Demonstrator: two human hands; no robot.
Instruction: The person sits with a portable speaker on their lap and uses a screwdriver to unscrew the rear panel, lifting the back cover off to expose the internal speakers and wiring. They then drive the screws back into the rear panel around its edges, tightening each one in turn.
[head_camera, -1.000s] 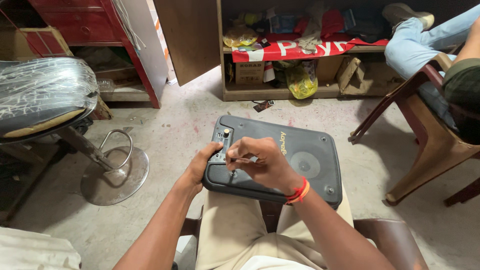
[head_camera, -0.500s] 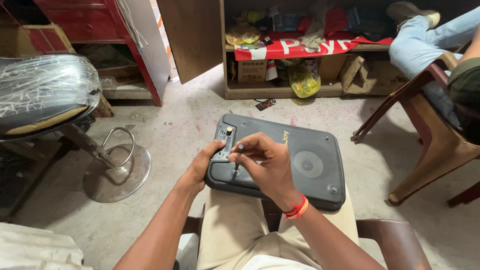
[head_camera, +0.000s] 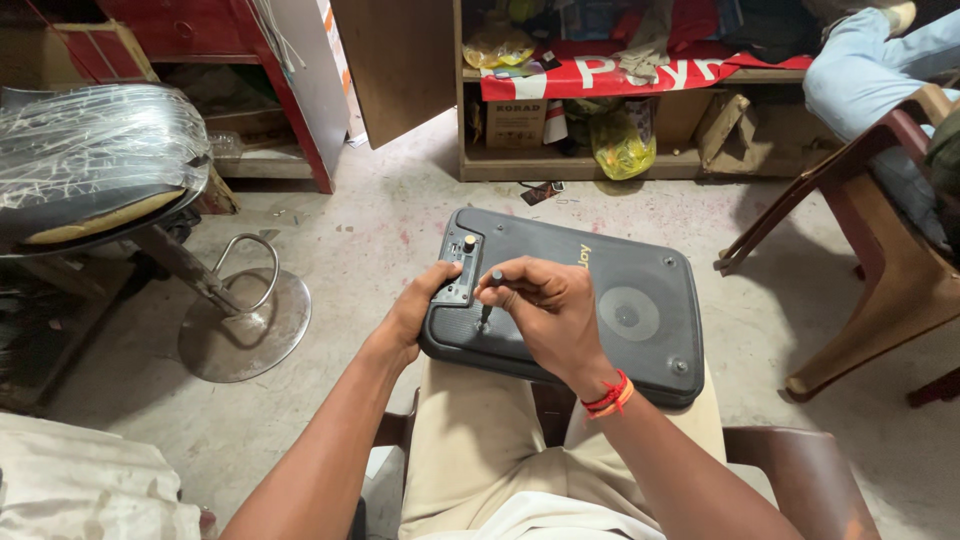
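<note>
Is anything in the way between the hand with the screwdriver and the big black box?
Nothing visible: the right hand holds a small dark screwdriver tip-down on the flat black plastic speaker box; the left hand steadies its edge.

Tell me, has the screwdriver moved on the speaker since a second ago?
No. The screwdriver in the right hand remains beside the control panel on the speaker.

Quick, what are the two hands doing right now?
Left hand: curled on the end of the dark speaker, steadying it.
Right hand: closed around a screwdriver, tip on the speaker.
</note>
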